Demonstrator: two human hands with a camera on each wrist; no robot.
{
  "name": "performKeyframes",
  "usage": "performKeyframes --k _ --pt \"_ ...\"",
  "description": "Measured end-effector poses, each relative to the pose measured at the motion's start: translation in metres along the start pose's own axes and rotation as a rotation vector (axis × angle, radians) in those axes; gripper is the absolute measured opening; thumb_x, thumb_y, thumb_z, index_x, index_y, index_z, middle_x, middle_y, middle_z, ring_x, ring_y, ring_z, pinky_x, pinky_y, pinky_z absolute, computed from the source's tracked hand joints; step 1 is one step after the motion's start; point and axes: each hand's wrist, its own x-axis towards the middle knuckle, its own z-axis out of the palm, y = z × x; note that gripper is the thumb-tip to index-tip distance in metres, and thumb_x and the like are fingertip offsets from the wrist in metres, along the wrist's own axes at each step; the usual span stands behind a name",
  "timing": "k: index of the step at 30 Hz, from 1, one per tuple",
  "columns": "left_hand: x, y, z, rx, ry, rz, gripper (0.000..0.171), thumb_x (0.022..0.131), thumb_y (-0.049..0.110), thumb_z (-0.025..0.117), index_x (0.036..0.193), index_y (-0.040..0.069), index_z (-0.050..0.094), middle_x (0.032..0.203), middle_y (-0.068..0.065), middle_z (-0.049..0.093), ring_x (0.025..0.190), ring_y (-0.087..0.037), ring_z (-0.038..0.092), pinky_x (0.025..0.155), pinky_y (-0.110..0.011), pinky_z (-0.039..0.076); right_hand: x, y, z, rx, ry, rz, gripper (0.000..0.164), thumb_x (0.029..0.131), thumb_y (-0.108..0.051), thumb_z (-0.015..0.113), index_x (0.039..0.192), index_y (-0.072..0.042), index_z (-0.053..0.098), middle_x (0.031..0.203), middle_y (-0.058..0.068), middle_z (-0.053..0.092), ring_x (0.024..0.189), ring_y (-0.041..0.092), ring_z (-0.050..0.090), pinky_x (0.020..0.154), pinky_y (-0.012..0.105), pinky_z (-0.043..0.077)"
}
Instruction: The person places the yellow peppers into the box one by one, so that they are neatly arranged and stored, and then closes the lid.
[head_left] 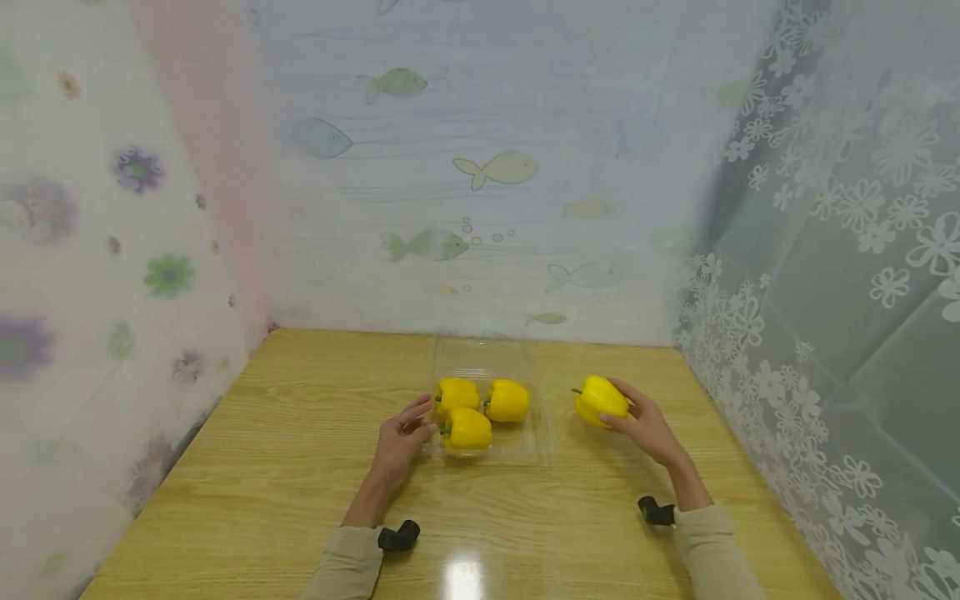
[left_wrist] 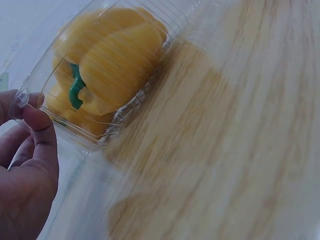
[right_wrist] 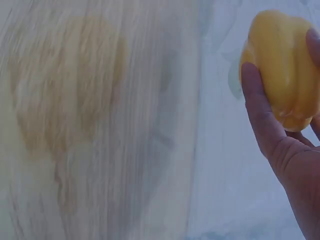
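Observation:
A clear plastic clamshell container (head_left: 534, 450) lies on the table with its lid (head_left: 482, 358) folded back toward the wall. Three yellow bell peppers (head_left: 468, 431) with green stems sit inside it. At its left side, my left hand (head_left: 397, 450) pinches the container's edge tab between thumb and fingers; the left wrist view shows this grip beside a pepper (left_wrist: 120, 65) seen through the plastic. To the right of the container, my right hand (head_left: 651, 432) holds another yellow bell pepper (head_left: 600, 400), its stem pointing left. The right wrist view shows thumb and fingers around that pepper (right_wrist: 280, 60).
The wood-grain table (head_left: 285, 467) meets a fish-print sheet (head_left: 480, 275) at its back edge. Flower-patterned sheets hang along the left and right sides. Black wrist mounts (head_left: 399, 536) stick out from both sleeves.

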Motion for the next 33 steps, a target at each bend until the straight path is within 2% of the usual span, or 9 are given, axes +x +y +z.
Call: performKeyframes --k 9,18,23,26,29,33 --pt "-0.001 0.001 -0.001 -0.016 -0.007 -0.011 0.040 0.094 -0.005 0.066 0.134 -0.008 0.061 0.154 -0.012 0.049 0.101 -0.017 0.057 0.078 -0.016 0.051 0.004 -0.011 0.010 0.075 -0.026 -0.046 0.072 0.098 -0.007 0.066 0.160 -0.007 0.030 0.162 0.024 0.026 0.134 0.055 0.042 0.085 0.032 0.059" --pt "-0.001 0.001 0.001 -0.004 0.000 -0.007 0.041 0.094 -0.007 0.064 0.134 -0.009 0.060 0.155 -0.016 0.048 0.101 -0.015 0.056 0.078 -0.015 0.051 0.006 -0.026 0.019 0.086 -0.070 -0.074 0.073 0.098 -0.006 0.066 0.160 -0.007 0.029 0.164 0.023 0.022 0.136 0.056 0.040 0.086 0.030 0.058" --pt "-0.001 0.002 0.001 -0.005 0.000 -0.013 0.041 0.094 -0.007 0.065 0.134 -0.008 0.061 0.154 -0.014 0.049 0.101 -0.014 0.056 0.079 -0.015 0.051 0.007 -0.034 0.025 0.112 -0.098 -0.089 0.073 0.098 -0.003 0.065 0.160 -0.004 0.027 0.164 0.023 0.022 0.135 0.055 0.041 0.086 0.033 0.059" --pt "-0.001 0.002 0.001 -0.005 -0.002 -0.013 0.041 0.094 -0.007 0.065 0.135 -0.009 0.060 0.154 -0.014 0.048 0.101 -0.014 0.056 0.079 -0.015 0.051 0.007 -0.039 0.029 0.124 -0.109 -0.101 0.073 0.097 -0.002 0.066 0.160 -0.003 0.027 0.164 0.022 0.023 0.135 0.051 0.043 0.087 0.034 0.059" --pt "-0.001 0.002 0.001 -0.005 -0.002 -0.020 0.041 0.094 -0.006 0.065 0.135 -0.008 0.060 0.155 -0.013 0.048 0.100 -0.014 0.056 0.079 -0.015 0.051 0.007 -0.043 0.032 0.131 -0.122 -0.114 0.073 0.097 -0.002 0.065 0.160 -0.003 0.027 0.164 0.022 0.024 0.136 0.039 0.048 0.087 0.035 0.059" --pt "-0.002 0.002 0.000 -0.012 0.002 -0.034 0.041 0.094 -0.006 0.065 0.135 -0.007 0.061 0.155 -0.010 0.048 0.102 -0.016 0.056 0.079 -0.015 0.052 0.008 -0.046 0.037 0.137 -0.134 -0.128 0.073 0.097 -0.001 0.066 0.160 -0.007 0.029 0.163 0.022 0.026 0.136 0.033 0.049 0.088 0.035 0.059"
